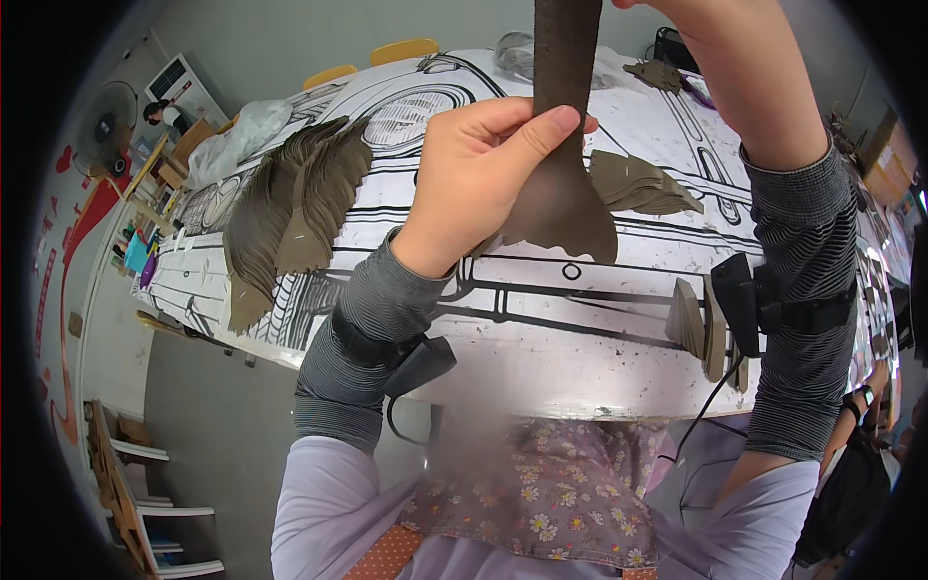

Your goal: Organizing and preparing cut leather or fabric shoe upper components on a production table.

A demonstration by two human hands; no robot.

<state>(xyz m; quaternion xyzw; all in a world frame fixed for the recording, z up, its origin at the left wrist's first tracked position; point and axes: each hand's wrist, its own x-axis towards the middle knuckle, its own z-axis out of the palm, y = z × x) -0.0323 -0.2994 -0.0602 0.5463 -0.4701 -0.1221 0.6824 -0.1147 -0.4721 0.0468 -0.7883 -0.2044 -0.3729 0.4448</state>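
Raised over the table, my left hand [478,169] pinches a grey-brown flat piece [565,208] between the thumb in front and fingers behind. The piece has a long narrow upper strip and flares into a fan with a wavy lower edge. My right hand [691,19] is at the top edge beside the strip's upper end; its fingers are mostly out of view, so its grip is hidden. On the table to the left lies a large overlapping pile of similar flat pieces [300,193]. A smaller stack [638,184] lies behind the held piece, to the right.
The table [541,372] has a black-and-white line-drawn cover. Thin brown pieces [713,329] stand near its right front edge; another dark piece [655,74] lies at the back. Plastic bags [237,140] lie at the far left. Another person's forearm [860,391] shows at the right.
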